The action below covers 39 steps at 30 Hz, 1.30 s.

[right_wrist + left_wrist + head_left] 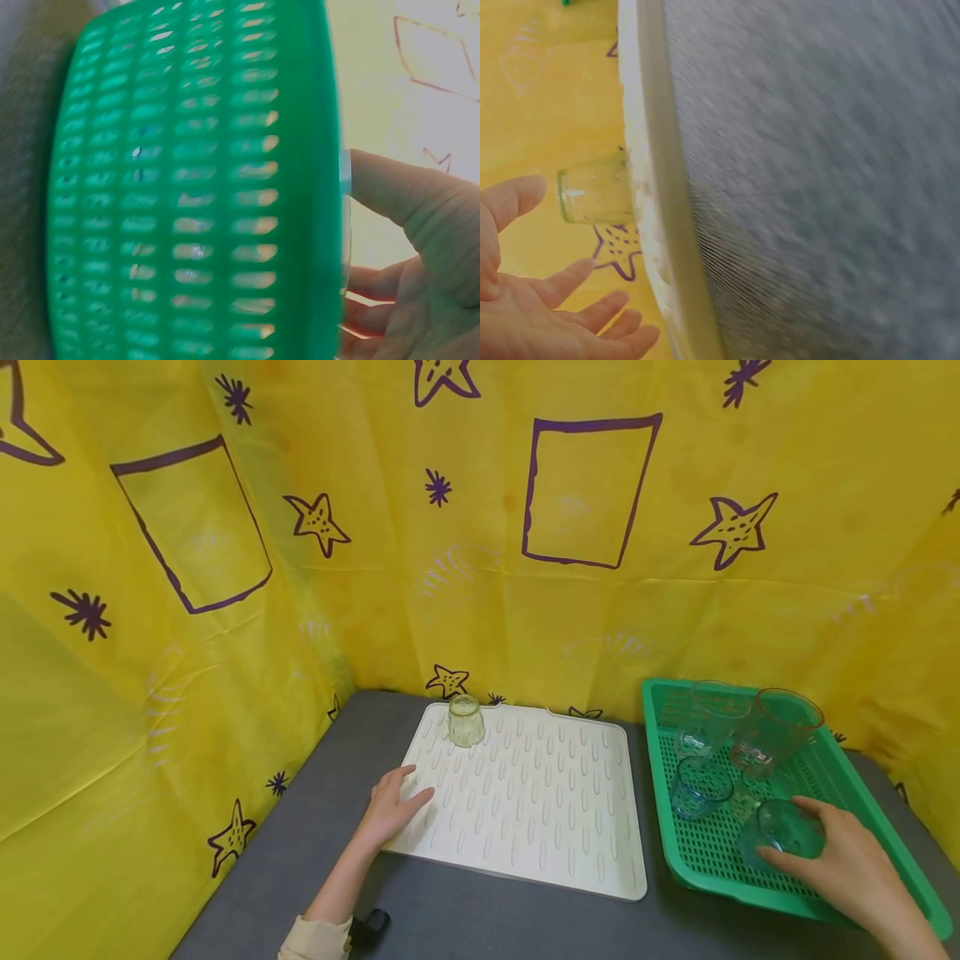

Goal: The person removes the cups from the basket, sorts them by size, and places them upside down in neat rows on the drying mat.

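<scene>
In the head view my left hand (392, 808) is over the left edge of a white ridged drying mat (525, 802), fingers spread and holding nothing. An upside-down greenish glass (466, 723) stands at the mat's back left, apart from that hand. At the right, my right hand (851, 856) reaches into a green basket (671, 847) and grips a bluish glass (780, 835), thumb and fingers on opposite sides of it. In the right wrist view the basket wall hides most of this glass.
Other glasses share the basket: a blue glass (701, 789), a pinkish glass (776, 731), a clear glass (708, 718) and a small greenish one partly hidden. A grey table (330, 777) lies beneath. Yellow cloth (375, 610) with purple drawings encloses the back and sides.
</scene>
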Each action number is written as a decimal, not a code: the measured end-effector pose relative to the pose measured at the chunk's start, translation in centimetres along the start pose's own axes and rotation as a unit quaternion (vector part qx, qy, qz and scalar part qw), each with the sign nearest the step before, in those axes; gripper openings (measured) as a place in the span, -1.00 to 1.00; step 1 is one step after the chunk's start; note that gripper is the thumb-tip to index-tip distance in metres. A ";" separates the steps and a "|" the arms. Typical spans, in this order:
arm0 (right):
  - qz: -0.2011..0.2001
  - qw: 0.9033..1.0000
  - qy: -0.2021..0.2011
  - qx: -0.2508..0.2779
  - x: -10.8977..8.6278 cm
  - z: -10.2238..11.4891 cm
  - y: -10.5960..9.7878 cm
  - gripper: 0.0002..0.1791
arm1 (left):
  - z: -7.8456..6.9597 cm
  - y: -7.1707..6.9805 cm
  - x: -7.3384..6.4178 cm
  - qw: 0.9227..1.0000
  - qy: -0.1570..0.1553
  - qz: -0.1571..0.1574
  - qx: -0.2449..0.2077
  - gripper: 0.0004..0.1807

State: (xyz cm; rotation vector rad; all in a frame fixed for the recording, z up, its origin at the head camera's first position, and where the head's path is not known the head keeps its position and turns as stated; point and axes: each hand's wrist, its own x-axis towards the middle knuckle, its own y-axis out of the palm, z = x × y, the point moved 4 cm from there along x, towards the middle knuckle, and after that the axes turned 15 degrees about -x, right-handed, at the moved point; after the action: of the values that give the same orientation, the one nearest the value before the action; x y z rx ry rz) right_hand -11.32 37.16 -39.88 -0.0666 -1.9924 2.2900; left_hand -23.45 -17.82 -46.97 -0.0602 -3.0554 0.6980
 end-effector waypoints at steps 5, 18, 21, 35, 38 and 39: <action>-0.060 0.998 -0.010 0.012 -0.4 1.7 -1.5 0.07 | -1.7 0.6 -0.3 0.999 0.023 -0.003 -0.042 -0.40; -0.090 0.988 -0.010 0.122 -0.7 7.8 -3.7 0.03 | -5.8 3.3 -1.7 0.966 0.066 0.023 -0.248 -0.59; -0.087 0.984 -0.017 0.152 -0.6 9.4 -3.7 -0.02 | -6.6 4.1 -2.1 0.958 0.073 0.045 -0.273 -0.61; -0.048 0.974 -0.088 0.203 0.3 16.8 -1.9 -0.10 | -9.2 8.1 -4.1 0.932 0.115 0.186 -0.289 -0.50; -0.051 0.971 -0.104 0.209 0.4 18.0 -1.5 -0.11 | -9.6 8.9 -4.5 0.928 0.115 0.216 -0.280 -0.44; -0.050 0.970 -0.109 0.214 0.4 18.4 -1.4 -0.11 | -9.8 9.2 -4.6 0.928 0.120 0.225 -0.273 -0.42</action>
State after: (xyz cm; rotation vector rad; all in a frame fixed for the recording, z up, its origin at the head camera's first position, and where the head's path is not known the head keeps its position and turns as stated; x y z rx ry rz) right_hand -13.52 19.31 -35.94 0.3264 -1.4913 2.6948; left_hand -18.34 -5.50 -42.13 -0.7980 -2.8975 -0.1845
